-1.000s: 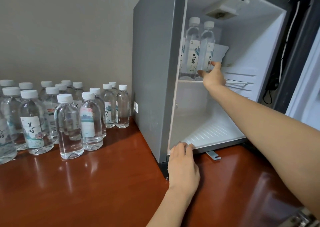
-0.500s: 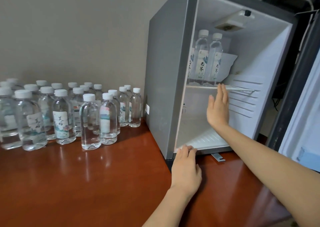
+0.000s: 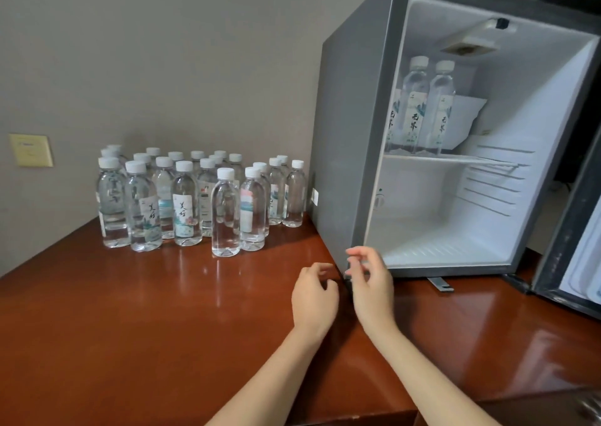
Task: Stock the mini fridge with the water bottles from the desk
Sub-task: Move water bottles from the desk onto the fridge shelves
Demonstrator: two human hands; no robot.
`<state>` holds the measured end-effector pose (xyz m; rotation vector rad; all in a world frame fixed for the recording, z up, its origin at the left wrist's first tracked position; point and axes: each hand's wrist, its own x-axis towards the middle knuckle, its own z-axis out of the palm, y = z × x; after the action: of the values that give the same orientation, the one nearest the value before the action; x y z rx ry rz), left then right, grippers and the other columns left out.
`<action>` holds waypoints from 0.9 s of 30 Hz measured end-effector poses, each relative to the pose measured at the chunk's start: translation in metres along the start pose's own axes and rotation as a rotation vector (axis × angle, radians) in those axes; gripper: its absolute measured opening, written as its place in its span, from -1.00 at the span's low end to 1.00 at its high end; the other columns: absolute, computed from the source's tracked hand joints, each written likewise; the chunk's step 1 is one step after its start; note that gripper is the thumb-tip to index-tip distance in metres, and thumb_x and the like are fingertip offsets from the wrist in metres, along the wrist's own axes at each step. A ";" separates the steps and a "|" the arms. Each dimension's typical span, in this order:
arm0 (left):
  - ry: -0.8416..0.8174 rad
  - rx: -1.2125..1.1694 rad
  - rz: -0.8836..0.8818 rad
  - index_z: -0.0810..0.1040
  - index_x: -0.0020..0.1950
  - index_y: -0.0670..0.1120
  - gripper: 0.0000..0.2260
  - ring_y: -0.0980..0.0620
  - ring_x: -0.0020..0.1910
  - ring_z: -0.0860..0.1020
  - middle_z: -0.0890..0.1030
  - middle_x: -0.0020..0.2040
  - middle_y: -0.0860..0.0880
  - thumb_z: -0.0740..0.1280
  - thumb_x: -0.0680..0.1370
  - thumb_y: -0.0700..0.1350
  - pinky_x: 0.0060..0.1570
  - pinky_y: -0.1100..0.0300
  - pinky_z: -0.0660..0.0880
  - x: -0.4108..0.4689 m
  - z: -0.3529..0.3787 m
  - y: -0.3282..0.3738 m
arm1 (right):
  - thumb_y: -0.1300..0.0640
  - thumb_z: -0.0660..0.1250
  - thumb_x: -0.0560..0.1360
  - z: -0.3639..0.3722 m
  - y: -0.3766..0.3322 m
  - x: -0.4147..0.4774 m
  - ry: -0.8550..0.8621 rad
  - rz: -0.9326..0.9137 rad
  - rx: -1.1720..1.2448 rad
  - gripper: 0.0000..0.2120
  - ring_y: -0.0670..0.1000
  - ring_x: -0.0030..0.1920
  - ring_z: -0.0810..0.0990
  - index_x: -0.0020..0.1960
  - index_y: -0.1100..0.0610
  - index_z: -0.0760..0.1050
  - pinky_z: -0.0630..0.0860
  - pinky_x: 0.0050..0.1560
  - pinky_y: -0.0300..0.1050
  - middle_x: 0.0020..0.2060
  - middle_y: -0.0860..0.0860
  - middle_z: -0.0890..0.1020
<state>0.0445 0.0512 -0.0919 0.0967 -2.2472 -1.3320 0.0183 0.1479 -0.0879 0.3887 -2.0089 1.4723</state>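
Observation:
Several clear water bottles [image 3: 201,198] with white caps stand in a cluster on the red-brown desk [image 3: 130,312], left of the grey mini fridge [image 3: 344,133]. The fridge stands open; two tall bottles [image 3: 426,107] and part of a third stand on its upper wire shelf [image 3: 471,160]. The lower compartment holds nothing. My left hand [image 3: 313,297] and my right hand [image 3: 370,282] hover side by side over the desk at the fridge's front left corner, fingers loosely curled and apart, holding nothing.
The fridge door [image 3: 572,230] hangs open at the right edge. A small metal foot [image 3: 439,284] sticks out under the fridge front. A beige wall plate [image 3: 31,150] sits on the grey wall at left. A white sheet [image 3: 465,120] leans behind the shelved bottles.
My right hand has pulled out of the fridge and come down beside my left hand. My left hand has lifted off the fridge's bottom corner. The view has shifted left and back.

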 end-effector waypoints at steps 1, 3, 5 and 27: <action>0.010 0.014 -0.003 0.56 0.18 -0.02 -0.72 0.10 0.14 0.55 0.56 0.11 0.02 0.27 0.51 -0.24 0.08 0.35 0.34 0.001 -0.006 -0.002 | 0.27 0.25 0.57 0.005 -0.004 -0.004 -0.040 -0.017 0.013 -0.80 -0.09 -0.21 0.62 -0.02 -0.02 0.51 0.54 -0.12 -0.10 -0.11 -0.07 0.62; 0.024 0.066 -0.001 0.55 0.20 -0.02 -0.72 0.10 0.14 0.54 0.56 0.12 0.02 0.27 0.52 -0.23 0.06 0.32 0.36 0.005 -0.018 -0.008 | 0.27 0.25 0.57 0.014 -0.012 -0.006 -0.099 0.027 0.062 -0.81 -0.11 -0.31 0.60 -0.06 0.00 0.53 0.55 -0.16 -0.10 -0.16 -0.07 0.63; 0.022 0.137 -0.006 0.55 0.21 -0.02 -0.72 0.07 0.13 0.54 0.56 0.12 0.01 0.27 0.52 -0.21 0.08 0.26 0.41 0.010 -0.032 -0.018 | 0.28 0.24 0.56 0.024 -0.015 -0.007 -0.154 0.110 0.078 -0.79 -0.14 -0.38 0.57 -0.09 0.00 0.54 0.54 -0.18 -0.09 -0.24 -0.06 0.62; -0.127 0.507 0.136 0.51 0.26 -0.03 -0.71 0.00 0.17 0.48 0.51 0.15 0.00 0.19 0.57 -0.19 -0.02 0.25 0.37 0.076 -0.069 -0.073 | 0.23 0.25 0.54 0.132 0.021 0.057 -0.166 0.392 0.099 -0.83 -0.07 -0.22 0.62 -0.09 -0.01 0.54 0.59 0.03 0.05 -0.25 -0.08 0.63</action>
<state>-0.0028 -0.0654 -0.0965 0.0360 -2.6003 -0.6933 -0.0773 0.0385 -0.0940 0.1648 -2.2410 1.8339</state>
